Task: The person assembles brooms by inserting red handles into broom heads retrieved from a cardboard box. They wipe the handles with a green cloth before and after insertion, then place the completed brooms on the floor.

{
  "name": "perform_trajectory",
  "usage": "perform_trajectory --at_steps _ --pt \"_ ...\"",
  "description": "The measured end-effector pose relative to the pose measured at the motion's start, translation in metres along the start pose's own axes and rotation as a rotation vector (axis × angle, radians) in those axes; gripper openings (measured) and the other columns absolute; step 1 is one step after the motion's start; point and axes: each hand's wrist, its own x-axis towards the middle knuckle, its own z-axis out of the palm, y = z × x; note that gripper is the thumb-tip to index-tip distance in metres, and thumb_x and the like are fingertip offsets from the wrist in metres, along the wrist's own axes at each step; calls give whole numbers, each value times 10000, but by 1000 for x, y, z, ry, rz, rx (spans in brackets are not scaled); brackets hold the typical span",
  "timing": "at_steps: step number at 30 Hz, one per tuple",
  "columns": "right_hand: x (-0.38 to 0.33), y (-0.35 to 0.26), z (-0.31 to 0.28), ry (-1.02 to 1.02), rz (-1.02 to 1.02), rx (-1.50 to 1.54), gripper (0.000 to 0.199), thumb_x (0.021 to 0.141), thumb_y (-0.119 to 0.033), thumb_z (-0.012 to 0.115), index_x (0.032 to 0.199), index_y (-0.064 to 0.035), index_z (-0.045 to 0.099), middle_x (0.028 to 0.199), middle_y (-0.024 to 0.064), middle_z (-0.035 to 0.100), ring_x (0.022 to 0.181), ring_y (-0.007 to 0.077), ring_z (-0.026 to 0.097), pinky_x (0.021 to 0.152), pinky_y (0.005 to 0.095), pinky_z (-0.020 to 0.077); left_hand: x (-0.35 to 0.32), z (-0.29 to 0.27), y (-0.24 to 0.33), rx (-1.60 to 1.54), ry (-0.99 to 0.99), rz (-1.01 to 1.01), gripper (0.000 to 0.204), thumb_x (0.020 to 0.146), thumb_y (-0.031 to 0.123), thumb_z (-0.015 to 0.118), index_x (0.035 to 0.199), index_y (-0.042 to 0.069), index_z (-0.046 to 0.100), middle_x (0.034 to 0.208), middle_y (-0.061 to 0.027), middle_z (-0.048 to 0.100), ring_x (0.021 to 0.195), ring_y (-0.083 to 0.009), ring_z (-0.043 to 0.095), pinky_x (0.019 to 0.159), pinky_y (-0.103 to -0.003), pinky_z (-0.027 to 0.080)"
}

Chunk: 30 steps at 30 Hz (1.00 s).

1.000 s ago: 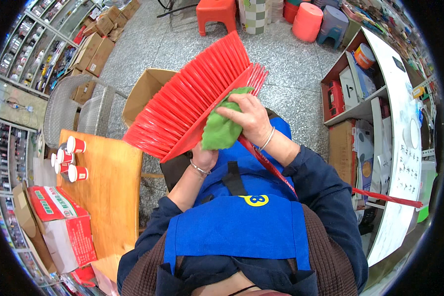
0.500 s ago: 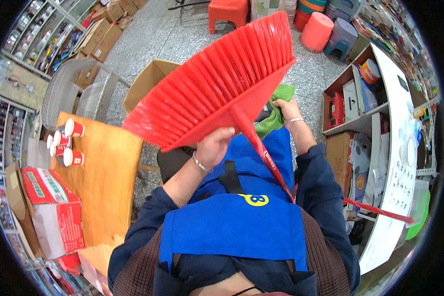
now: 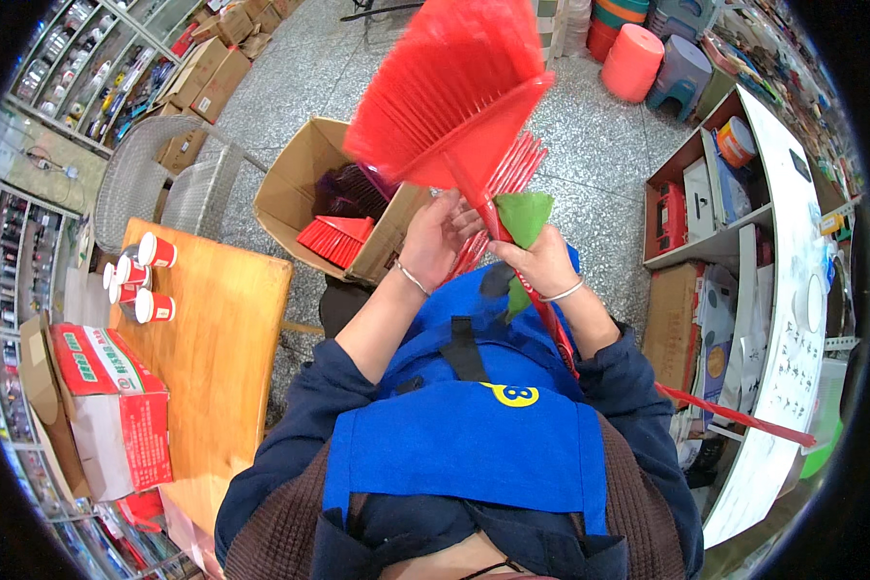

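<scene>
A red broom (image 3: 488, 145) is tilted up in front of me, bristles uppermost and blurred by motion. My right hand (image 3: 543, 263) is closed on a green cloth (image 3: 524, 220) against the broom's handle, just below the head. Close to the broom's neck on the other side, my left hand (image 3: 437, 234) has its fingers apart and slightly bent; whether the fingertips touch the neck is unclear. More red bristles (image 3: 519, 166) show behind the neck, partly hidden by the broom and hands. The handle runs down past my blue apron (image 3: 464, 445), and a red pole (image 3: 739, 418) sticks out beyond my right arm.
An open cardboard box (image 3: 275, 217) holds a red brush head (image 3: 336, 239) and dark bristles. Left stands a wooden table (image 3: 213, 338) with several paper cups (image 3: 155, 305) and a red-and-white carton (image 3: 116, 416). A white-topped shelf unit (image 3: 773, 377) stands right; stools (image 3: 632, 64) are behind.
The broom head has swung up and away, turning narrower in view. My left hand has come off its head, and my right hand has brought the cloth to the handle. The box's contents now show.
</scene>
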Motion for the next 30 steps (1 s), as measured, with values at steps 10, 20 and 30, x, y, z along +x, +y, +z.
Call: perform_trajectory --at_steps 10,20,30 --pt "-16 -12 31 236 -255 -21 276 720 -147 637 983 -65 621 822 156 623 754 332 611 690 390 493 -9 -3 2 -15 292 30 214 895 210 547 981 14 534 794 -90 608 752 -177 591 692 -295 501" --pt "30 -39 -1 504 -318 140 170 776 11 538 928 -16 610 944 129 610 907 240 584 788 326 464 -12 -15 -12 41 -172 48 192 892 221 510 821 52 567 737 -41 559 729 -148 533 793 -327 452" --pt "42 -49 11 374 -842 -412 232 663 -141 570 885 -118 636 975 44 570 896 243 552 741 348 473 -30 -10 -24 22 -15 10 263 846 321 536 705 116 450 645 -7 431 612 -148 427 607 -287 368"
